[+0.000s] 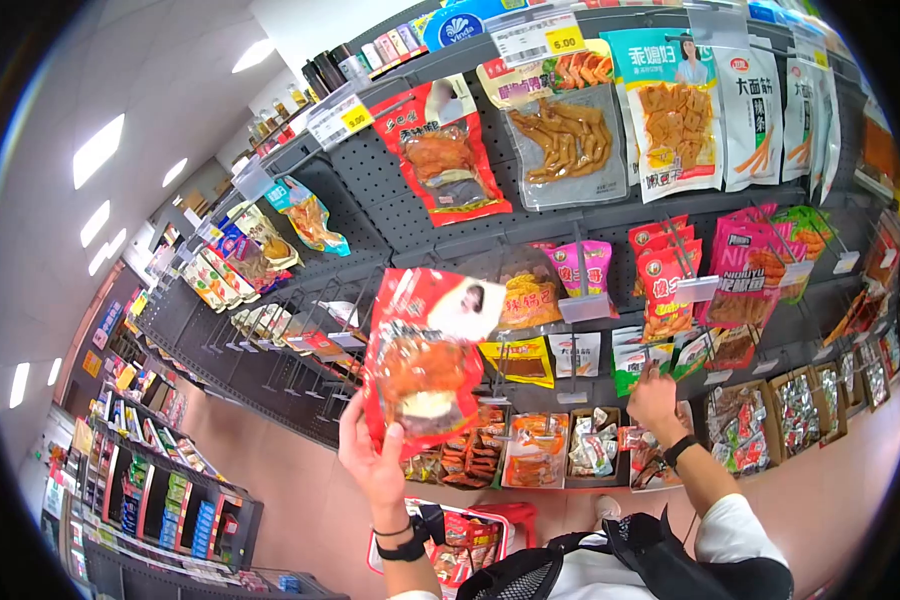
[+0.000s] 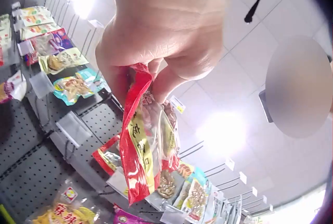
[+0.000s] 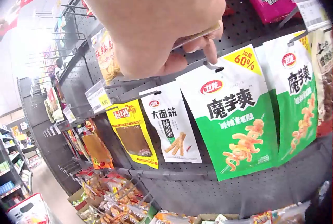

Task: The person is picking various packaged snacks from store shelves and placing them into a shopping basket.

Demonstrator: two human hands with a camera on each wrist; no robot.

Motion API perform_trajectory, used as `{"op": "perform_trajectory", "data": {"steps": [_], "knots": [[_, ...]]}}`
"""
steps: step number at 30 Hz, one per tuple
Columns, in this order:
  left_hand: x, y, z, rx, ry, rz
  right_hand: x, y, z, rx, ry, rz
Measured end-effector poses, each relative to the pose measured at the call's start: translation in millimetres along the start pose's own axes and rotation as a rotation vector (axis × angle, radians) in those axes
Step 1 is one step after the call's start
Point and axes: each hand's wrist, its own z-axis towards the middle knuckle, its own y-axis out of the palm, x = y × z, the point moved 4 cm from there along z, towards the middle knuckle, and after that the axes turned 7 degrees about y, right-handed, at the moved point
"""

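In the head view my left hand (image 1: pixel 372 455) holds up a red snack bag (image 1: pixel 425 365) with a clear window showing brown meat, thumb across its lower edge. The left wrist view has the left hand (image 2: pixel 161 36) pinching the edge of this bag (image 2: pixel 138 151). At the rack my right hand (image 1: pixel 654 398) is raised to a hook in front of a white-and-green snack bag (image 1: pixel 638 362). In the right wrist view the right hand (image 3: pixel 156 26) has its fingers curled around a thin price tag holder (image 3: pixel 200 35), one fingertip close above the white-and-green bag (image 3: pixel 234 114).
Dark pegboard shelving (image 1: pixel 360 215) carries hanging snack bags on long hooks with price tags (image 1: pixel 342 118). Boxes of small packets (image 1: pixel 537 450) line the bottom. A shopping basket (image 1: pixel 515 512) with red packets is by my body. Another shelf unit (image 1: pixel 150 490) is at left.
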Motion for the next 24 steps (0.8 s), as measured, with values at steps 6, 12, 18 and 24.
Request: {"op": "perform_trajectory", "data": {"steps": [6, 12, 18, 24], "knots": [[12, 65, 44, 0.113, 0.074, -0.249, 8, 0, -1, 0.015, -0.039, 0.033], [26, 110, 70, 0.183, 0.152, -0.318, 13, 0, -6, 0.008, -0.005, 0.093], [31, 124, 78, 0.246, 0.211, -0.287, 18, -13, 1, -0.104, 0.026, 0.145], [38, 123, 84, 0.307, 0.246, -0.248, 19, -14, -3, -0.090, 0.024, 0.196]]}}
